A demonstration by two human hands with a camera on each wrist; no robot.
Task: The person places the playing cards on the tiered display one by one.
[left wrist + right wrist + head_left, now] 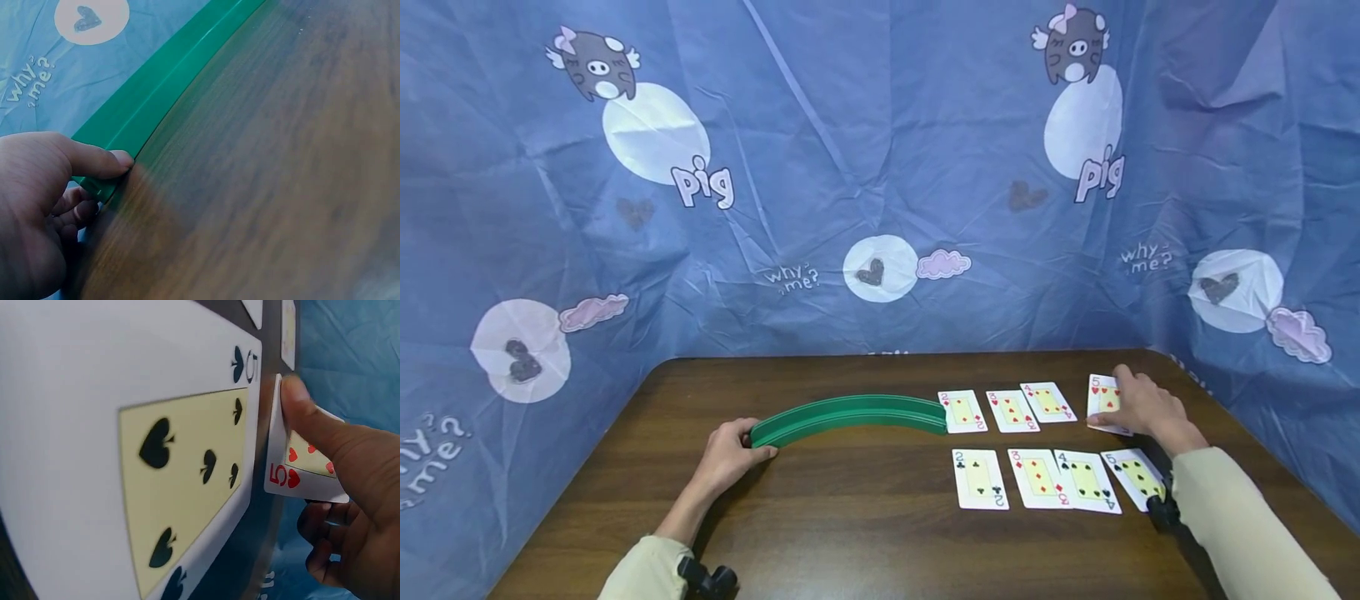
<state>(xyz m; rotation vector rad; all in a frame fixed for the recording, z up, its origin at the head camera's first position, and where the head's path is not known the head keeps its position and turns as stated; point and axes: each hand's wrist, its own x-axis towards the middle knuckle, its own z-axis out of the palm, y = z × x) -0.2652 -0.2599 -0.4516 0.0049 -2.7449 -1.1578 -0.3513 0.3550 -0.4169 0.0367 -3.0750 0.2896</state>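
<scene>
My left hand [726, 457] pinches the near-left end of a curved green card holder [850, 410], thumb on top and fingers beneath, as the left wrist view shows. The holder lies along the table, and its far end reaches the two of diamonds [964, 412]. My right hand [1150, 408] holds the five of hearts [312, 465] by its edges at the back right, the thumb along one side; part of its face is covered. Right of the two lie the three of hearts [1012, 412] and the four of diamonds [1048, 402], face up.
A nearer row holds the two of clubs [981, 480], three of diamonds [1037, 478], a black four [1087, 482] and the five of spades [1131, 475], partly overlapping. They lie on a brown wooden table [850, 517]. A blue printed cloth [880, 167] hangs behind it.
</scene>
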